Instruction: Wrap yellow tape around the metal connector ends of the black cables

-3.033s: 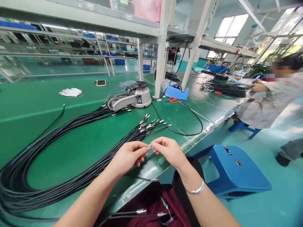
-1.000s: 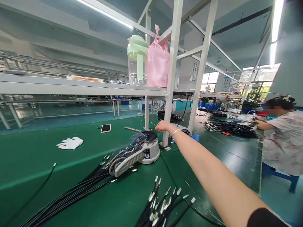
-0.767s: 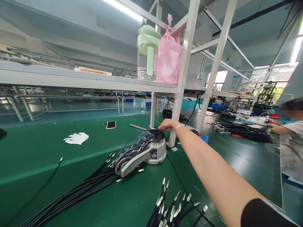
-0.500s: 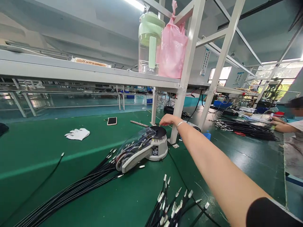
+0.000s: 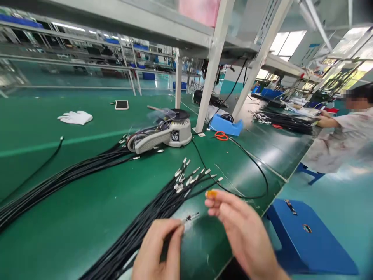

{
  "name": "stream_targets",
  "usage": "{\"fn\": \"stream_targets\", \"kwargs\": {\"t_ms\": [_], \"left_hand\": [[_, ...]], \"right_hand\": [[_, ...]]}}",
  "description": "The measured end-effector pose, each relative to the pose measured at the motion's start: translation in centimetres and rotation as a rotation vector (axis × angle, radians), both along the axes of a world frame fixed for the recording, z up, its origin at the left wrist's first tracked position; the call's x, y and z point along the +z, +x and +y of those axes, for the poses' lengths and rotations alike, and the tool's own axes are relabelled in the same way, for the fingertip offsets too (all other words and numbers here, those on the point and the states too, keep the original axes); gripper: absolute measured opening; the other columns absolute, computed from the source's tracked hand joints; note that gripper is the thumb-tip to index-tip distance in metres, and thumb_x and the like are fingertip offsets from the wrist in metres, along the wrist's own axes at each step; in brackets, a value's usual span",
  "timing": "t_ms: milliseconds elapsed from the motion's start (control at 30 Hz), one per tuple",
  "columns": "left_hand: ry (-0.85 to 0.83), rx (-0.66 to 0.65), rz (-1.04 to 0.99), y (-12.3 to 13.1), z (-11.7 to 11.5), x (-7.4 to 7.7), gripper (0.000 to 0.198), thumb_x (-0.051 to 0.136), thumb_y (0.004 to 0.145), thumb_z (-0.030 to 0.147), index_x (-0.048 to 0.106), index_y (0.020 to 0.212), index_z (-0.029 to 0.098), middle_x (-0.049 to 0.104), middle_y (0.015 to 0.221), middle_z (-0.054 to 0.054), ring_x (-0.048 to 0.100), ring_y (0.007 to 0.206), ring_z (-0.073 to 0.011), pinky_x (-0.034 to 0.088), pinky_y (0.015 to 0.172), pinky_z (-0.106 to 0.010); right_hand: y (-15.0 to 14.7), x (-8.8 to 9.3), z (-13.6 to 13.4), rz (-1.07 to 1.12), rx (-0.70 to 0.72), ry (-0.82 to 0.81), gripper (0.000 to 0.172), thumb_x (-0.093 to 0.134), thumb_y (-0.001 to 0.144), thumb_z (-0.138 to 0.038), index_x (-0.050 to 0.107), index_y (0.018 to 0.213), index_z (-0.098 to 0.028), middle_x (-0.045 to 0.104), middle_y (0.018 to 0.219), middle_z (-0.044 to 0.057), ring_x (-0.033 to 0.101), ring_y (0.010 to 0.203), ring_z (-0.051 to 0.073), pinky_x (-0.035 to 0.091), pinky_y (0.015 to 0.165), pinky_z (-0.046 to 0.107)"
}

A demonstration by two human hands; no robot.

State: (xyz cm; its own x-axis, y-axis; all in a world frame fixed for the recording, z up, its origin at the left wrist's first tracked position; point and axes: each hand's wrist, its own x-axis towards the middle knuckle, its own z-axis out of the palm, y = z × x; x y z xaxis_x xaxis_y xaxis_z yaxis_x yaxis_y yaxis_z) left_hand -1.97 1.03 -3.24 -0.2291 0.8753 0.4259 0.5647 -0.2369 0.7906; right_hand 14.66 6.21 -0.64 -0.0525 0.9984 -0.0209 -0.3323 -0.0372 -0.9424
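My left hand (image 5: 163, 247) is closed in a pinch on a cable connector (image 5: 190, 217), a small metal end pointing right. A short piece of amber tape (image 5: 211, 193) sits at the fingertips of my right hand (image 5: 241, 225), just above and right of the connector and apart from it. Under and behind my left hand, a bundle of black cables (image 5: 154, 202) lies on the green table, its silver connector ends fanned out. Farther back stands a grey tape dispenser (image 5: 177, 134) with a black round top. Another bundle of black cables (image 5: 87, 163) reaches its left side.
A white glove (image 5: 75, 117) and a phone (image 5: 121, 105) lie at the back left. Orange-handled scissors (image 5: 221, 135) lie by a blue tape holder (image 5: 225, 125) near the shelf post (image 5: 211, 66). A blue stool (image 5: 314, 241) stands at right; a co-worker (image 5: 346, 132) sits beyond.
My right hand has come back from the tape dispenser toward me, with amber tape now showing at its fingertips. My left hand has entered view with the connector. The view has tilted down.
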Motion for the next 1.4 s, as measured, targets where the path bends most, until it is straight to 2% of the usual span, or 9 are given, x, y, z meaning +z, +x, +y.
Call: {"fn": "stream_targets", "kwargs": {"t_ms": [100, 167, 233, 367, 567, 800, 967, 1100, 1400], "left_hand": [[0.077, -0.015, 0.016, 0.3, 0.1, -0.2, 0.009, 0.054, 0.084, 0.017, 0.059, 0.085, 0.025, 0.064, 0.079, 0.002, 0.062, 0.073, -0.0119, 0.051, 0.068, -0.023], [0.137, -0.03, 0.016, 0.5, 0.0, -0.2, 0.013, 0.054, 0.084, 0.013, 0.058, 0.086, 0.025, 0.063, 0.08, 0.002, 0.061, 0.076, -0.0113, 0.051, 0.071, -0.023], [0.172, -0.055, 0.023, 0.6, -0.2, -0.2, 0.015, 0.054, 0.084, 0.011, 0.059, 0.087, 0.024, 0.062, 0.083, 0.002, 0.061, 0.078, -0.0111, 0.051, 0.072, -0.024], [0.21, -0.098, 0.068, 0.4, -0.7, 0.1, 0.018, 0.052, 0.084, 0.008, 0.06, 0.087, 0.024, 0.062, 0.087, 0.0, 0.061, 0.08, -0.0105, 0.051, 0.071, -0.023], [0.261, -0.11, 0.13, 0.1, -0.9, 0.4, 0.024, 0.05, 0.084, 0.005, 0.064, 0.088, 0.024, 0.062, 0.086, 0.0, 0.061, 0.075, -0.009, 0.051, 0.063, -0.021], [0.274, -0.1, 0.122, 0.0, -1.0, 0.2, 0.028, 0.051, 0.083, 0.001, 0.065, 0.09, 0.024, 0.061, 0.087, 0.0, 0.06, 0.076, -0.0071, 0.05, 0.065, -0.019], [0.27, -0.088, 0.093, 0.1, -1.0, 0.7, 0.024, 0.05, 0.084, 0.005, 0.065, 0.088, 0.024, 0.063, 0.085, 0.0, 0.062, 0.075, -0.0089, 0.051, 0.064, -0.021], [0.271, -0.074, 0.078, 0.2, -1.0, 1.0, 0.023, 0.051, 0.084, 0.006, 0.066, 0.087, 0.023, 0.064, 0.083, 0.0, 0.062, 0.073, -0.0091, 0.05, 0.065, -0.021], [0.257, -0.068, 0.082, 0.1, -1.2, 0.7, 0.026, 0.052, 0.083, 0.004, 0.065, 0.096, 0.022, 0.063, 0.087, 0.0, 0.06, 0.076, -0.0068, 0.048, 0.067, -0.017]], "right_hand": [[-1.1, -4.2, -6.2, 0.098, 0.042, -0.081, 0.032, 0.067, 0.079, -0.03, 0.068, 0.111, -0.029, 0.067, 0.117, 0.008, 0.062, 0.107, 0.027, 0.053, 0.09, 0.043], [-2.3, -5.6, -8.2, 0.144, 0.083, -0.057, 0.039, 0.065, 0.081, -0.028, 0.062, 0.12, -0.032, 0.061, 0.127, 0.005, 0.055, 0.119, 0.027, 0.048, 0.099, 0.044], [-3.2, -6.0, -8.9, 0.166, 0.13, -0.003, 0.044, 0.062, 0.083, -0.026, 0.056, 0.126, -0.035, 0.053, 0.136, 0.002, 0.047, 0.127, 0.027, 0.043, 0.105, 0.044], [-4.4, -5.3, -9.1, 0.171, 0.145, 0.091, 0.047, 0.058, 0.085, -0.024, 0.051, 0.131, -0.035, 0.045, 0.143, 0.0, 0.043, 0.13, 0.026, 0.038, 0.109, 0.044], [-5.6, -4.5, -9.5, 0.164, 0.081, 0.047, 0.047, 0.06, 0.084, -0.025, 0.053, 0.129, -0.032, 0.044, 0.143, 0.001, 0.05, 0.125, 0.027, 0.041, 0.107, 0.043], [-6.0, -4.2, -9.6, 0.122, 0.1, 0.039, 0.048, 0.057, 0.086, -0.027, 0.049, 0.133, -0.033, 0.041, 0.145, 0.001, 0.047, 0.127, 0.026, 0.041, 0.108, 0.04], [-5.9, -3.8, -9.5, 0.077, 0.092, 0.07, 0.046, 0.055, 0.087, -0.024, 0.05, 0.131, -0.036, 0.042, 0.145, -0.002, 0.044, 0.13, 0.024, 0.039, 0.11, 0.038], [-5.9, -3.4, -9.5, 0.058, 0.091, 0.076, 0.046, 0.056, 0.085, -0.022, 0.053, 0.129, -0.036, 0.045, 0.142, -0.001, 0.047, 0.127, 0.025, 0.04, 0.109, 0.041], [-6.2, -3.2, -9.6, 0.085, 0.062, 0.045, 0.048, 0.059, 0.082, -0.022, 0.054, 0.129, -0.03, 0.045, 0.143, 0.002, 0.048, 0.126, 0.027, 0.04, 0.108, 0.041]]}}
